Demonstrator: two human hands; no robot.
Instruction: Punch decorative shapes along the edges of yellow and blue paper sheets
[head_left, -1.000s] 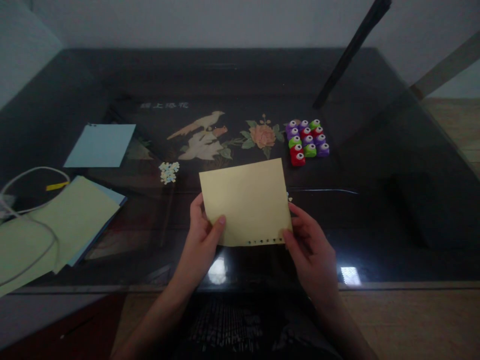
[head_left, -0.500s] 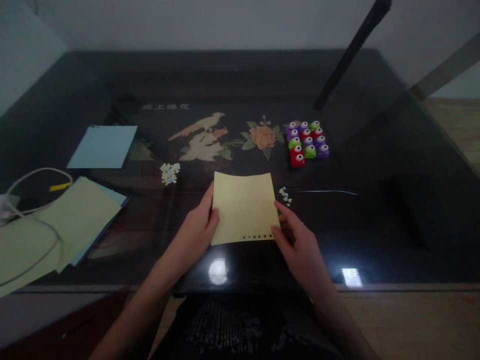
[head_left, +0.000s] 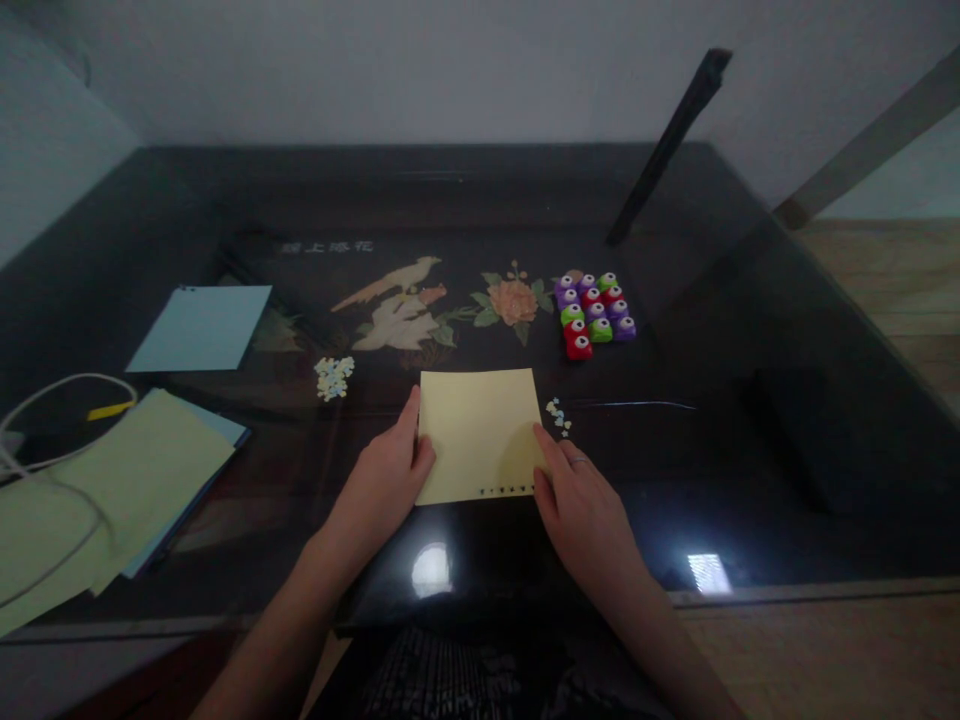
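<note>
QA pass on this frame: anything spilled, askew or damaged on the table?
Small paper cut-outs lie loose in two spots: a pile left of the yellow sheet, a few at its right edge. Otherwise tidy.

The pale green sheets (head_left: 112,490) and white cable (head_left: 45,400) run off the left edge; the punched holes' (head_left: 506,490) shapes are too small to tell.

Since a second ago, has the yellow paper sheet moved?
Yes. The yellow paper sheet has come down flat onto the glass table; its far edge now lies short of the red punch.
</note>
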